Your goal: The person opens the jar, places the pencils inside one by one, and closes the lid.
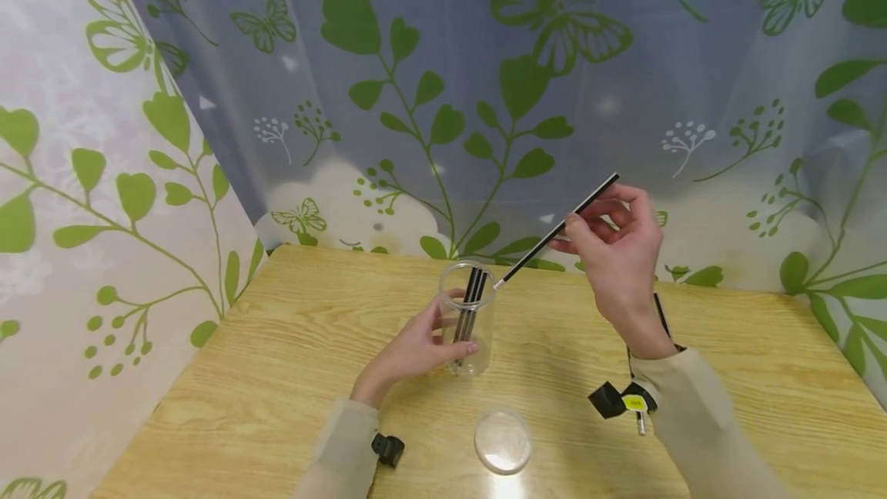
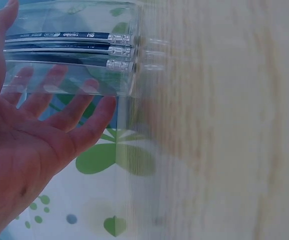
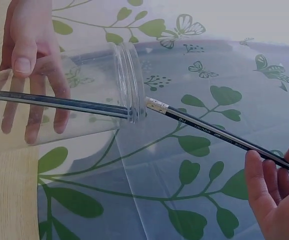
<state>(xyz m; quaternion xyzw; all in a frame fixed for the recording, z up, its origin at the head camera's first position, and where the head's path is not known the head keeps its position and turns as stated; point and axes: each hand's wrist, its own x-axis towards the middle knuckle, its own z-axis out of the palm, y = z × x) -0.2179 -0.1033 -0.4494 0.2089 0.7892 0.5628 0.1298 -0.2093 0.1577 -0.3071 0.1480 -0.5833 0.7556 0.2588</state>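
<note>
A clear plastic jar point(image 1: 478, 345) stands on the table, its open mouth up, with my left hand point(image 1: 419, 341) gripping it, thumb in front and fingers behind. Inside lean dark pencils point(image 1: 471, 299); the left wrist view shows three metal-ringed eraser ends point(image 2: 119, 51) at the jar's bottom. My right hand point(image 1: 620, 249) pinches a black pencil point(image 3: 209, 129) with a pale stripe, slanted down to the left. Its eraser end point(image 3: 157, 104) is right at the jar's rim point(image 3: 130, 82).
A round clear lid point(image 1: 502, 441) lies on the wooden table point(image 1: 298, 353) in front of the jar. Behind the right wrist a thin dark stick point(image 1: 661, 313) shows in part. A patterned curtain point(image 1: 416, 175) borders the table at the back and left.
</note>
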